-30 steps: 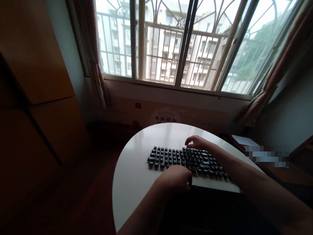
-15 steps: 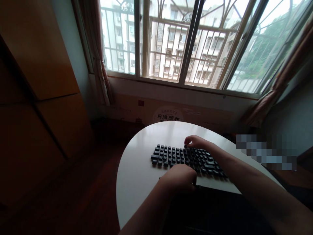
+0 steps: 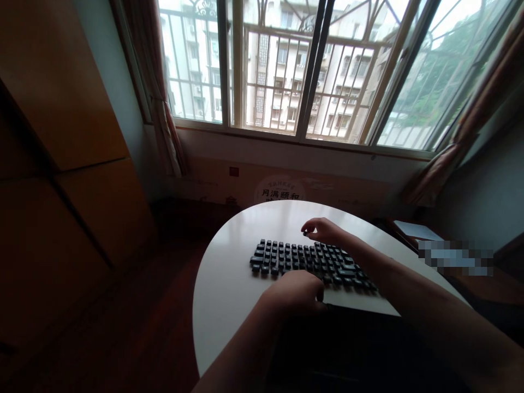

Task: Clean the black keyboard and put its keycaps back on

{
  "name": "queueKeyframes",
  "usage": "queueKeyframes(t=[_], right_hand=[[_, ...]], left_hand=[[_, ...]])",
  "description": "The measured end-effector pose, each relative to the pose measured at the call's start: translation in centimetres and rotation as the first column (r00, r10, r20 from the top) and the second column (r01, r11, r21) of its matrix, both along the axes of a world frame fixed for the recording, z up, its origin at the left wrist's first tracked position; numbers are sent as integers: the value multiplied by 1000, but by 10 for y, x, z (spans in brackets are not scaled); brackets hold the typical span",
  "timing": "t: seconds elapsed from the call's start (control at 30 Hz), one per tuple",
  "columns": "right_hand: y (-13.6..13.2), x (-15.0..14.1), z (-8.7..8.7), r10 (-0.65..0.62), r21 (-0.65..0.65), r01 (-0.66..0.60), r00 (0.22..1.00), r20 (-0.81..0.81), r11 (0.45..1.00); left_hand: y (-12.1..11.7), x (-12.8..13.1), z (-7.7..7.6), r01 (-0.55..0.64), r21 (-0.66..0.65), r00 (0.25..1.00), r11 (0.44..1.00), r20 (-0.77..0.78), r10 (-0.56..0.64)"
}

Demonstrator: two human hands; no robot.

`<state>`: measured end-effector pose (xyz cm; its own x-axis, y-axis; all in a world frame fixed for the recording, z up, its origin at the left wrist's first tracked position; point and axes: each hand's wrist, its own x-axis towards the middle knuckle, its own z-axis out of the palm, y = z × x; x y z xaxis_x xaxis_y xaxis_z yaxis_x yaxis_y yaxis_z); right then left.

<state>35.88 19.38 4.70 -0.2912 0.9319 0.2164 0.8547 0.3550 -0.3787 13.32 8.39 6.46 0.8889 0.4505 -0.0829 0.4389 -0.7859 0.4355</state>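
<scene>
Loose black keycaps (image 3: 278, 259) lie on the white round table (image 3: 221, 305), set out in rows like a keyboard. My right hand (image 3: 321, 230) is just beyond their back row, its thumb and fingers closed on one small black keycap (image 3: 305, 233). My left hand (image 3: 301, 286) is low over the near side of the rows, back of the hand up, and covers some of the front keycaps. Its fingers are bent out of sight, so whatever may be in them is hidden.
A wooden cabinet (image 3: 90, 120) stands to the left. Beyond the table are a printed panel (image 3: 282, 188) and a barred window (image 3: 278, 82) with tied curtains. At the right is a brown surface with a pale flat item (image 3: 417, 229) and a blurred-out patch.
My right hand has lifted off the back row and moved slightly left and away, with the keycap between its fingers. My left hand has barely shifted; the view has tilted a little.
</scene>
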Motion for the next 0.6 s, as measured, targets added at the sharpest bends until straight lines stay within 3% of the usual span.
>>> queueKeyframes(t=[0.1, 0.17, 0.33, 0.47, 0.6], right_hand=[[-49, 8, 11, 5, 64, 1, 995, -98, 998], [-93, 17, 14, -10, 41, 24, 952, -307, 999], [-185, 33, 14, -163, -211, 16, 693, -702, 977], [-203, 30, 4, -196, -260, -34, 562, -804, 965], [-196, 19, -17, -176, -260, -79, 548, -818, 962]], left_hand=[[-2, 0, 4, -32, 10, 998, 999, 62, 31], [-4, 1, 6, -41, 35, 992, 999, 124, 37], [-16, 9, 7, -50, 55, 956, 997, 292, 32], [-28, 19, 5, -53, 43, 929, 998, 369, 34], [-29, 27, 0, -34, 37, 924, 999, 381, 17]])
